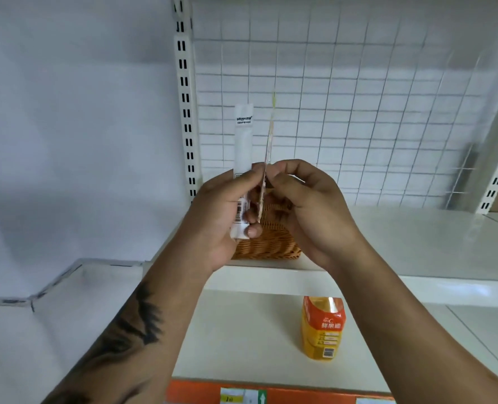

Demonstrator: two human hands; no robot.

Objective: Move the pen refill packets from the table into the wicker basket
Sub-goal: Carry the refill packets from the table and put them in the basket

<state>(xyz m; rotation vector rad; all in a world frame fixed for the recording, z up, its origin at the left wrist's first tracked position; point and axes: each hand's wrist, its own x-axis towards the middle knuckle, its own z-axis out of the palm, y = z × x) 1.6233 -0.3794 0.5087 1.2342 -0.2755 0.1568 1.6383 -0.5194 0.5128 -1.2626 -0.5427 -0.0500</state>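
Head view: both hands [221,211] [306,205] pinch slim flat packets [244,135] – woven wicker basket [266,243] beneath.

a white pen refill packet [243,147] stands upright, long and narrow, with small dark print near its top and a barcode near its lower end, which sits inside the left hand [221,220]. just beside it on the right a second packet [268,147] is turned edge-on, a thin pale strip with a yellowish top, pinched by the right hand [303,211]. behind and below both, the wicker basket [266,243], orange-brown and woven, rests on a white shelf [416,243].
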